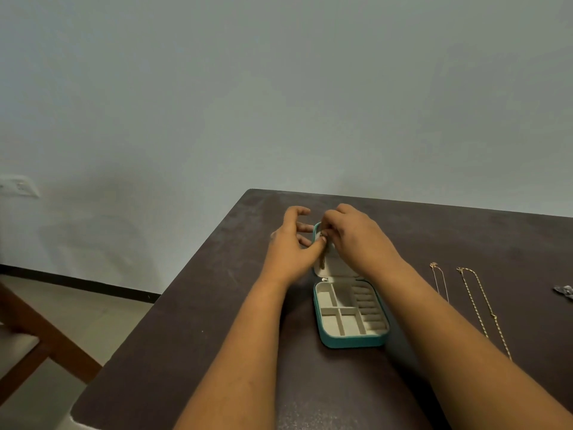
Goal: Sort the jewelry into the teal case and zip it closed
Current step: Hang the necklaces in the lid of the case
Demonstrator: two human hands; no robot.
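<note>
Case: small teal zip case with cream pockets, open flat on dark brown tabletop
Left hand: fingers spread, thumb by lid
Right hand: pinching thin gold chain over lid
Tabletop right: two more gold necklaces

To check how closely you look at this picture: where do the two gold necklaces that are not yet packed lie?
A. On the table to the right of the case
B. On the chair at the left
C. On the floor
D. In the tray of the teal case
A: both gold necklaces lie stretched out on the dark table, right of the open teal case, whose tray compartments look empty.
</note>
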